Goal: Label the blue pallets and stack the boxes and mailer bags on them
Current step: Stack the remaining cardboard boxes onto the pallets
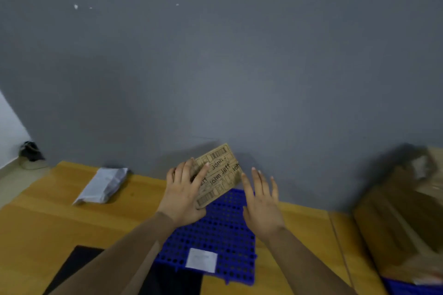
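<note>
A blue perforated pallet [215,230] lies on the wooden floor with a white label [201,260] stuck near its front edge. A brown cardboard box [221,172] printed with barcodes and names sits tilted over the pallet's far end, against the grey wall. My left hand [184,195] grips the box's left side, thumb under its lower edge and fingers spread on top. My right hand [262,201] hovers just right of the box with straight fingers, apart from it. A white mailer bag [103,185] lies on the floor to the left.
Large brown cardboard boxes [402,223] stand stacked at the right on a second blue pallet [412,287]. A black mat [79,263] lies at the lower left. The grey wall [215,55] runs close behind the pallet. A dark object [31,151] sits in the left corner.
</note>
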